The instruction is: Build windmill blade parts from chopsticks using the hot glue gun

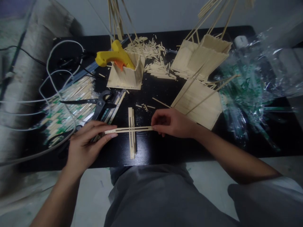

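Note:
Between my two hands a narrow wooden stick frame (139,129) lies level from left to right. My left hand (88,138) pinches its left end between thumb and fingers. At the right end, my right hand (174,123) closes its fingertips on the same frame. A second stick frame (132,145) lies front to back on the table and crosses beneath the held one. Whether the two touch where they cross, I cannot tell. Black scissors (100,105) lie just beyond my left hand. A flat panel of glued sticks (201,102) is beside my right hand.
A yellow glue gun (115,56) rests on a stick-built box (125,75). Cut stick pieces (156,60) are heaped behind. Wrapped chopsticks (71,107) and a white cable (50,78) lie left. Another stick structure (203,53) and plastic wrappers (246,85) occupy the right of the black table (156,151).

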`<state>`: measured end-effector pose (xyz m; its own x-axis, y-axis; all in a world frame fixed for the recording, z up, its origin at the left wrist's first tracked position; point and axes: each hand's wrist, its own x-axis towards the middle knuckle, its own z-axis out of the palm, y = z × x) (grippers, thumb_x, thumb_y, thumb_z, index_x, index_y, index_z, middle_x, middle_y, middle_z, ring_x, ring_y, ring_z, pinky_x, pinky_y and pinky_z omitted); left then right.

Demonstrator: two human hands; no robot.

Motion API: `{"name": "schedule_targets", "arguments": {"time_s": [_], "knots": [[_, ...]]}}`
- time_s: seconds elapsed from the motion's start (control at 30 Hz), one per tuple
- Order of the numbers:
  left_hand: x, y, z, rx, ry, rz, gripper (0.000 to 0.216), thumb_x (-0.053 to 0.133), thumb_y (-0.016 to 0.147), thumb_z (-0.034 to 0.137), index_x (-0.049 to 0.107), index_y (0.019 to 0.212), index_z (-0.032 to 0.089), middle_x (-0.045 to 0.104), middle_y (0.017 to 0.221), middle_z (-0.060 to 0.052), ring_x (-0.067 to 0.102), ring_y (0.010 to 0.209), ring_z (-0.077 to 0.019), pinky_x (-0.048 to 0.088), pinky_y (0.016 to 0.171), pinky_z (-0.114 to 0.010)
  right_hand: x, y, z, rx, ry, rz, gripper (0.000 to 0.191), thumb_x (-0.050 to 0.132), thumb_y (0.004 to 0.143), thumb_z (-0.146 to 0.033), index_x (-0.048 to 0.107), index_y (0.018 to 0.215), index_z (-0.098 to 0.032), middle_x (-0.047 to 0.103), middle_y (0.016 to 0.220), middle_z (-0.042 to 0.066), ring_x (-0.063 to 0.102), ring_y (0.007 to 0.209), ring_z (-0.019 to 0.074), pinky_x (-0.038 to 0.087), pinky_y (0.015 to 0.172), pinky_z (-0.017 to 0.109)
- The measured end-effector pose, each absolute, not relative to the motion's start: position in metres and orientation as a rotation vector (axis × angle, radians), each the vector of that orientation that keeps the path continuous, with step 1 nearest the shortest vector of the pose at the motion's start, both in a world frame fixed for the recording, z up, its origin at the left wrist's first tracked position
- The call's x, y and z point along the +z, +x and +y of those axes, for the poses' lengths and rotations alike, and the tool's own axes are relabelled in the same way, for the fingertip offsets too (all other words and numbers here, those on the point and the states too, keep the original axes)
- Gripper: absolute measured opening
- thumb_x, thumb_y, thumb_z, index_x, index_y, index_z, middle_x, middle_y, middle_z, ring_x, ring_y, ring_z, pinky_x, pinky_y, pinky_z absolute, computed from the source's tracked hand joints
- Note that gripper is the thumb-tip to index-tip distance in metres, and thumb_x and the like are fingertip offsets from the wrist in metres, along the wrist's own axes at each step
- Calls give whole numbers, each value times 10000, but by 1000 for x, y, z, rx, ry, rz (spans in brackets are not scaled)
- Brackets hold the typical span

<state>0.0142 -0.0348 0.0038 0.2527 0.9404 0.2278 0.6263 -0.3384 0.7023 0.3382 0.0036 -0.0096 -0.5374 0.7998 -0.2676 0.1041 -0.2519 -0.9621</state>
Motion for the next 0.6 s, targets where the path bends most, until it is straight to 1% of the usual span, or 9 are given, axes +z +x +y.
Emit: {"name": "schedule_targets", "arguments": {"time_s": [0.13,0.27,0.37,0.43,0.53,0.6], "knots": [[7,14,-35,881,2062,1416,187,837,938,314,838,1111,385,794,1042,30,732,908,-189,607,827,-390,-9,339,4,1831,-1106,-1513,157,819,833,-243,678,859,-177,694,695,-15,665,562,114,569,512,216],[13,16,-40,965,2105,1429,278,866,905,241,834,1123,411,792,1032,40,723,886,-189,595,765,-393,-3,339,4,1843,-1026,-1423,222,884,810,-259,686,856,-169,701,726,-15,655,567,104,562,515,211],[19,18,-46,1058,2123,1442,304,893,866,208,840,1103,390,797,976,37,720,841,-196,594,704,-396,4,341,5,1866,-943,-1331,287,939,787,-294,689,845,-167,707,740,-17,662,580,101,572,536,214],[24,19,-50,1130,2125,1428,328,915,831,185,844,1093,370,809,952,33,725,830,-206,601,703,-410,8,341,5,1889,-888,-1274,304,955,783,-306,693,843,-165,715,746,-16,673,592,105,587,558,221],[29,21,-53,1226,2090,1389,404,937,784,150,843,1110,370,825,945,33,731,837,-219,596,697,-418,10,342,6,1939,-817,-1203,266,943,809,-281,712,860,-159,730,760,-15,694,620,108,607,591,225],[31,21,-54,1314,2079,1327,421,960,744,163,848,1096,366,828,914,32,731,812,-218,580,663,-403,8,342,6,1963,-774,-1171,223,926,830,-243,726,875,-155,741,772,-14,704,633,107,613,609,222]]}}
